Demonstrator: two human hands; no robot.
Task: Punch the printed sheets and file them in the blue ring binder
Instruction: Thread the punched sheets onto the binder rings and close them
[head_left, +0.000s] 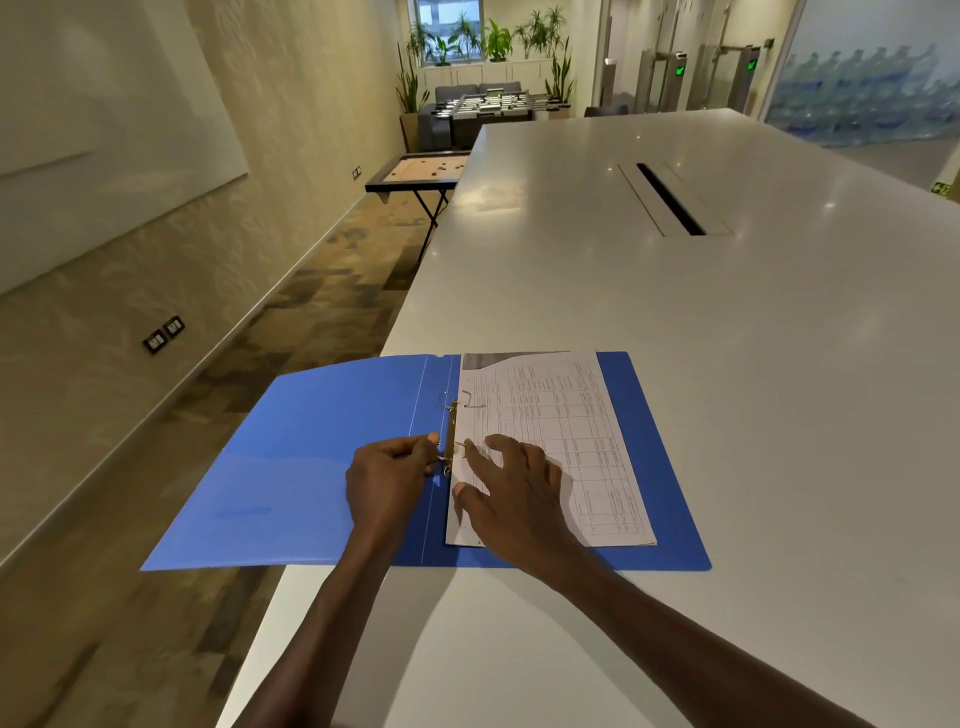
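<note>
The blue ring binder lies open at the left front corner of the white table, its left cover hanging over the table's edge. Printed sheets with tables lie on the binder's right half, threaded on the metal ring mechanism along the spine. My left hand pinches the near ring from the left. My right hand rests with spread fingers on the sheets, its index fingertip touching the same ring from the right.
A long cable slot runs down the middle of the table, far from the binder. Off the table's left edge are carpeted floor, a small game board on a stand and a wall with sockets.
</note>
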